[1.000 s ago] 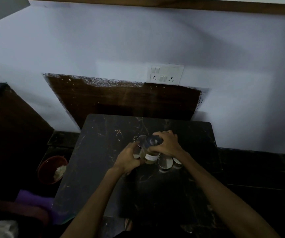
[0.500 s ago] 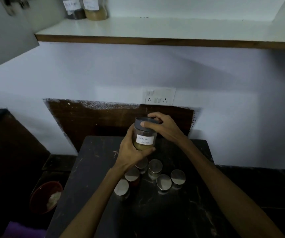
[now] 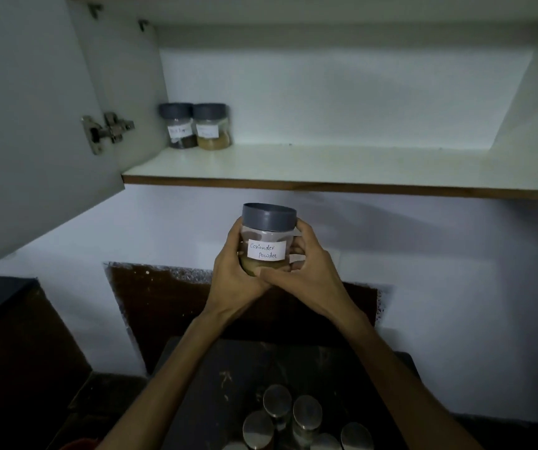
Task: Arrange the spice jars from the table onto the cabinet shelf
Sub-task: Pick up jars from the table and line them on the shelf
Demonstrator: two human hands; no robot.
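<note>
Both hands hold one jar (image 3: 268, 237) upright in the air, below the front edge of the shelf (image 3: 326, 164) and above the far edge of the table (image 3: 209, 384). The left hand (image 3: 235, 271) wraps its fingers around the jar's left side and bottom. The right hand (image 3: 306, 267) curls around the right side, its thumb lying across the lower front. The jar has a grey lid, a clear body with yellowish-brown powder at the bottom, and a white label handwritten "Coriander powder".

On the shelf, at its back left corner, two grey-lidded jars stand side by side, touching: a dark-filled jar (image 3: 179, 126) nearest the side wall and a tan-filled jar (image 3: 212, 126) to its right. Their labels are too small to read.

At the table's near edge, a cluster of small jars with shiny metal lids (image 3: 288, 417) stands close together; in the dim light there seem to be about six.

The cabinet door (image 3: 27, 125) hangs open on the left, with its hinge (image 3: 107, 131) showing.
</note>
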